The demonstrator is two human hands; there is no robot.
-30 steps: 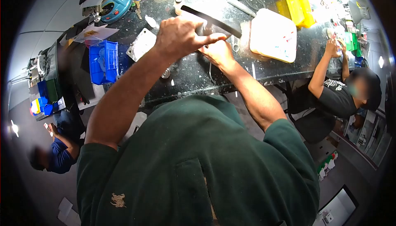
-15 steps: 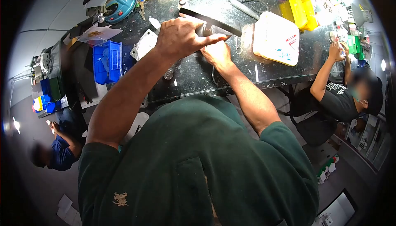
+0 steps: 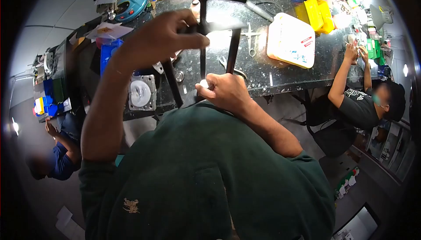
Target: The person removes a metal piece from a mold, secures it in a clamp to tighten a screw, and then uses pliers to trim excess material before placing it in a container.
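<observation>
Left hand: the left hand [image 3: 160, 34] is raised over the near part of the surface [image 3: 280, 71], fingers curled shut round the top of the black frame [image 3: 202, 34], close to where its upright meets the top bar
Right hand: the right hand [image 3: 226, 92] sits lower, at the near edge of the surface, fingers closed about the foot of the frame; a small pale piece shows at the thumb, too small to identify
Frame, place: held up in the air between the two hands, above the near edge of the surface, touching nothing else that I can see
Frame, look: thin, dark, matte bars; one long bar across the top, a central upright dropping from it, a shorter bar to the right of the upright and a slanted one to its left; rigid and light by the look of it
Doing it well: in my judgement the lower hand should steady the foot while the upper hand keeps the bars from twisting, the grip staying near the joints
Around: left of the frame a grey block with a white disc [image 3: 141, 93]; right of it a white container [image 3: 290, 40] and, beyond, yellow bins [image 3: 318, 7]; at the right end of the surface another person [image 3: 364, 102] works
</observation>
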